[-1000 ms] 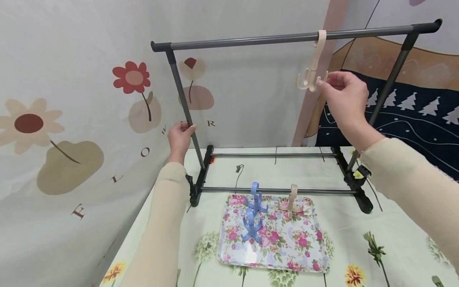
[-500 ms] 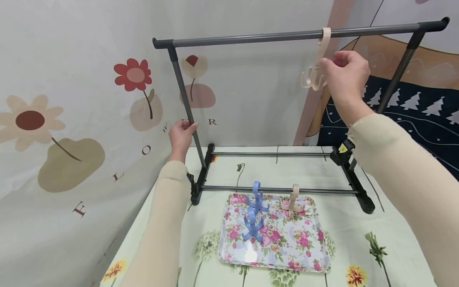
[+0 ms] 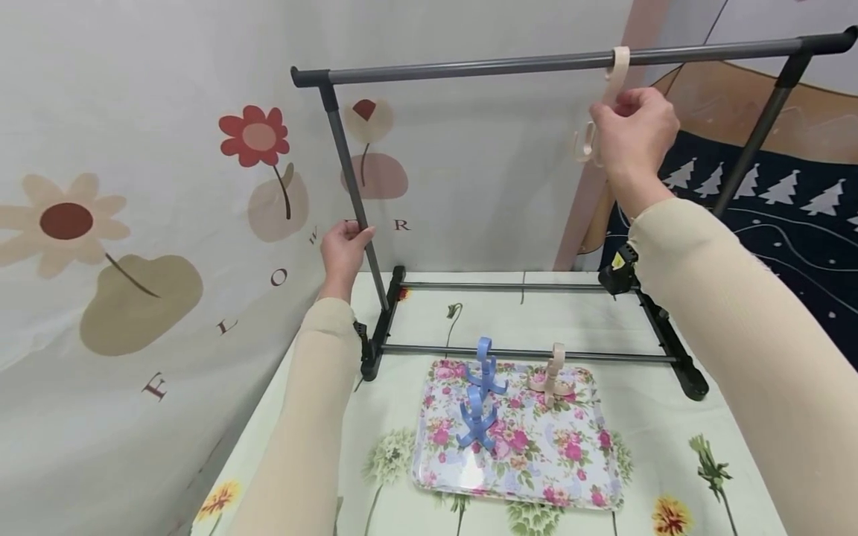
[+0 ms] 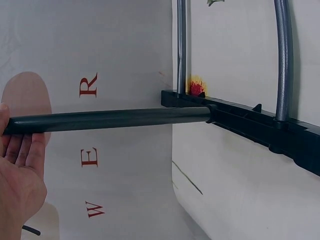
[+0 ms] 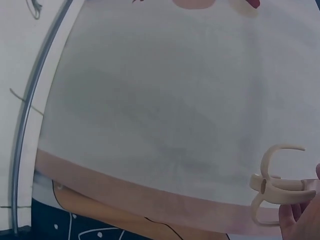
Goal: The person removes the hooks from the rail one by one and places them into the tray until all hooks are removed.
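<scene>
A beige multi-prong hook (image 3: 620,65) hangs by its curved top from the upper bar (image 3: 469,71) of a dark grey garment rack. My right hand (image 3: 637,138) pinches the hook's stem below the bar and hides part of it. In the right wrist view the curved prongs of the hook (image 5: 282,192) show beside my fingers. My left hand (image 3: 343,257) grips the rack's left post (image 3: 348,171) between thumb and fingers. The left wrist view shows that post (image 4: 115,119) running down to the black foot (image 4: 240,120).
On the table, a floral tray (image 3: 523,473) lies before the rack's lower bar (image 3: 523,353). It holds a blue hook (image 3: 484,372), another blue hook (image 3: 477,426) and a beige hook (image 3: 553,376). A patterned curtain (image 3: 469,186) hangs behind, and the right post (image 3: 764,126) rises beside my right arm.
My right hand has moved up from the prongs of the hanging hook to its stem. The left hand keeps its grip on the post, and the head view has shifted slightly.
</scene>
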Demonstrator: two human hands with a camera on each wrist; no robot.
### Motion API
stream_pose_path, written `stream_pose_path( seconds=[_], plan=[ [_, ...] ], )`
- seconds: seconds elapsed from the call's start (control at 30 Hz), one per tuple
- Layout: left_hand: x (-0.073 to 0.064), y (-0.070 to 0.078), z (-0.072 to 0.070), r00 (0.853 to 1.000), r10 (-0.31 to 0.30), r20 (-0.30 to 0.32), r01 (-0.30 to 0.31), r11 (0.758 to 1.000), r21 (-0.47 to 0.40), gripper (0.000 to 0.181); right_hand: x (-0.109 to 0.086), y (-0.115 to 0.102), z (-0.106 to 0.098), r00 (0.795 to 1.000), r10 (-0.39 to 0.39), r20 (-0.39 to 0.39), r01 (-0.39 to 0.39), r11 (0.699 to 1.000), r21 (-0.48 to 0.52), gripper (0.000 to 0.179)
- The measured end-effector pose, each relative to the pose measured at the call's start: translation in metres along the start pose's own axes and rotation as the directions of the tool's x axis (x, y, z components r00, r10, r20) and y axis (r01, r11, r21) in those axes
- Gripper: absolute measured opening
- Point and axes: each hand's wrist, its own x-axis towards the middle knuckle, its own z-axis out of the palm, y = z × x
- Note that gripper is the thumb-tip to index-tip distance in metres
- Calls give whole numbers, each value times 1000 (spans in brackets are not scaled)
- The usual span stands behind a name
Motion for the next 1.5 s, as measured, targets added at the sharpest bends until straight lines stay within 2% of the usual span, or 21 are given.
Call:
stream_pose_path(
  seconds=[0.43, 0.77, 0.93, 1.37, 1.5],
  plan=[
    [0, -1, 3, 1000, 5, 0, -5, 1000, 22, 27, 4, 3, 0, 1000, 23, -13, -23, 1000, 14, 33],
    [1, -1, 1, 1000, 7, 8, -7, 1000, 9, 27, 1, 13, 4, 996, -57, -73, 62, 996, 63, 29],
    [-1, -1, 0, 1000, 9, 8, -9, 1000, 13, 26, -1, 15, 6, 988, -103, -112, 109, 993, 50, 29],
    [-1, -1, 2, 1000, 9, 10, -9, 1000, -5, 26, 4, -10, -6, 987, -130, -100, 125, 991, -50, 31],
    [-1, 0, 5, 1000, -1, 15, 1, 1000, 2, 27, 5, -16, -9, 984, -127, -122, 125, 992, -29, 31]
  ],
)
